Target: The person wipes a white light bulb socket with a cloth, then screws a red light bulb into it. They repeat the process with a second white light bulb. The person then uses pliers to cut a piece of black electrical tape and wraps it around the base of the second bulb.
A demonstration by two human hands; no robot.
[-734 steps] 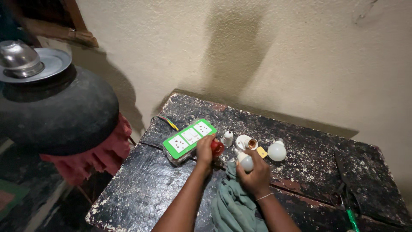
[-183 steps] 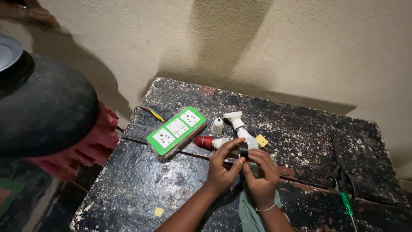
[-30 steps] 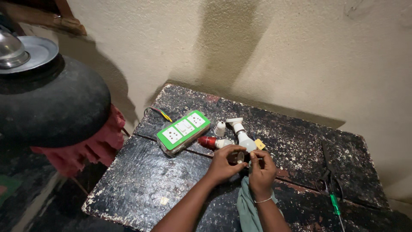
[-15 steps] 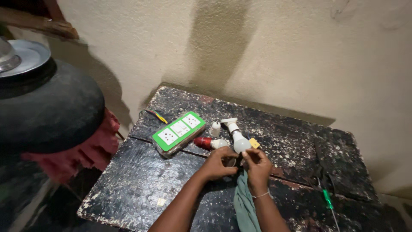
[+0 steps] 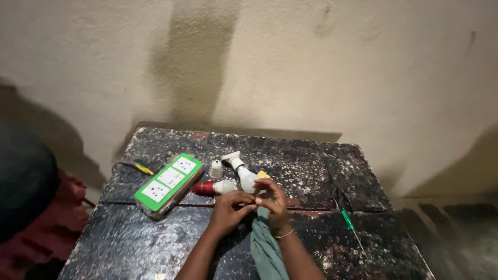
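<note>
Something small was pinched between the fingertips of both hands at the middle of the dark, paint-speckled table (image 5: pixel 129 243), too hidden by the fingers to identify. The left hand (image 5: pixel 231 207) curled in from the left with its fingers narrowed to a pinch, and the right hand (image 5: pixel 274 203) met it from the right, fingers bent close around the same spot; whether either grip was tight could not be told. A thin bracelet (image 5: pixel 284 234) circled the right wrist. A grey-green cloth (image 5: pixel 265 249) hung down from under the hands, between the two forearms, toward the near edge of the table. Just behind the hands lay a white bulb (image 5: pixel 246 178) with its base pointing away to the left, a red-based bulb (image 5: pixel 212 187) lying on its side, a small white cap (image 5: pixel 216 169) standing upright, and a small yellow piece (image 5: pixel 263 175) touching the white bulb's far side. To the left lay a green-and-white socket board (image 5: pixel 167 181), set diagonally, with a yellow-tipped wire (image 5: pixel 136 167) near its far-left end. Well apart to the right, a green-handled screwdriver (image 5: pixel 348 222) lay beside dark scissors (image 5: pixel 333 201). A dark round pot (image 5: pixel 23 181) sat over red cloth (image 5: pixel 57 223) at the left edge.
</note>
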